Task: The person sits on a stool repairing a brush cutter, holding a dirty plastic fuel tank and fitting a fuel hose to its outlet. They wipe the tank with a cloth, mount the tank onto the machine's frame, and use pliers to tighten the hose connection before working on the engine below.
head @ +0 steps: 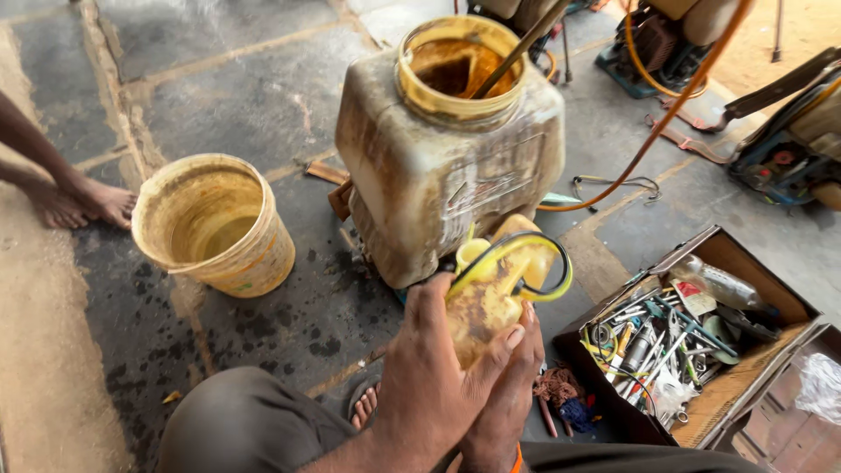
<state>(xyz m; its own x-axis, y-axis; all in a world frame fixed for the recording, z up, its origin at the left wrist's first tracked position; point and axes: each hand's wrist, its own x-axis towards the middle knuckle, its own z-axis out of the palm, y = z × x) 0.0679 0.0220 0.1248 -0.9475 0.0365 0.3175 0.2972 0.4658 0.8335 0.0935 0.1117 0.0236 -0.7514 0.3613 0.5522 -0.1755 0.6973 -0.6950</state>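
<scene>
My left hand (429,368) and my right hand (508,394) are both closed around a dirty yellow plastic part (491,293) with a yellow-green hose loop (547,263) on top. I hold it in front of a grimy white sprayer tank (447,166) with a wide yellow-rimmed open mouth (460,66). A stick (517,48) leans out of that mouth. My knee (245,420) and a sandalled foot (366,405) show below the hands.
A stained yellowish bucket (215,223) holding a little liquid stands left of the tank. An open toolbox (692,337) full of tools sits at the right. Another person's bare feet (83,201) are at the left edge. An orange hose (666,114) and other sprayers (788,140) lie behind.
</scene>
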